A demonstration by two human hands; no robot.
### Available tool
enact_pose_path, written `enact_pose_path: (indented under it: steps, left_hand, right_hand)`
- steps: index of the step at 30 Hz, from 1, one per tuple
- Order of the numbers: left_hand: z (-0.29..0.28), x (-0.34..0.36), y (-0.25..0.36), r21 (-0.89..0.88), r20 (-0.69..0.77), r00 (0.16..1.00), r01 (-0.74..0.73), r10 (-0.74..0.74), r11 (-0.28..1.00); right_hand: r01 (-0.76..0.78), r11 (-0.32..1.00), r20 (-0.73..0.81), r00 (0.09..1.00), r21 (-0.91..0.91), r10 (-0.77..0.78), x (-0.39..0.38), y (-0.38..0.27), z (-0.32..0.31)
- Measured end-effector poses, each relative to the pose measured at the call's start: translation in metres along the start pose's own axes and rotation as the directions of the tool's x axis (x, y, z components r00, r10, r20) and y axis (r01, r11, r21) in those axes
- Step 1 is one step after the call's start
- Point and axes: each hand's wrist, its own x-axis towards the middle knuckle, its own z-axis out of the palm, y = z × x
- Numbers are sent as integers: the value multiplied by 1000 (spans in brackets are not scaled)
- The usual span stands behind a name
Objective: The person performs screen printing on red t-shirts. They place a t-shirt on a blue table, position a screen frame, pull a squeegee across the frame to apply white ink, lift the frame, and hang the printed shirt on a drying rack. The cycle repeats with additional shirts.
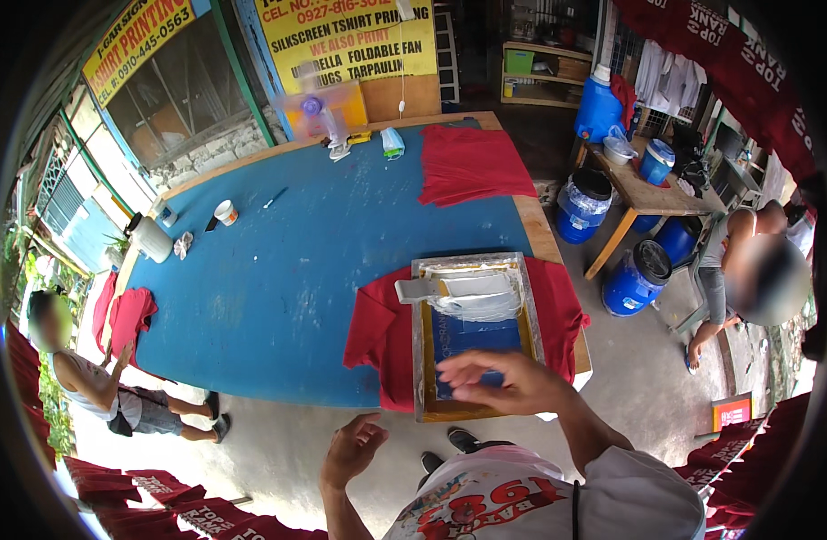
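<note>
A silkscreen frame [530,324] lies on a red shirt [384,351] at the near right of the blue-topped table [251,315]. A squeegee [418,291] rests across the frame's upper part, beside a thick band of white ink [476,301]. My right hand [494,382] hovers over the lower part of the screen, fingers apart and slightly bent, holding nothing visible. My left hand [357,441] is below the table's front edge, left of the frame, with loosely curled, parted fingers and nothing visible in it.
Folded red shirts [472,162] lie at the back right, more [130,319] at the left edge. A white cup [226,212] and jug [148,237] stand on the table. One person [98,378] stands left, another [733,279] sits right. Blue barrels [634,283] stand by a wooden bench [661,202].
</note>
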Motion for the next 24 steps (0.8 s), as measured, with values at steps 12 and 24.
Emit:
enact_pose_path:
  steps: [12,24]
  left_hand:
    - [24,339,159,68,95,929,-365,358,929]
    - [120,743,63,562,-321,928,25,190,827]
  right_hand:
    - [-335,926,-782,524,176,338,-135,219,-186]
    - [-404,914,-885,441,-45,151,-25,322,-196]
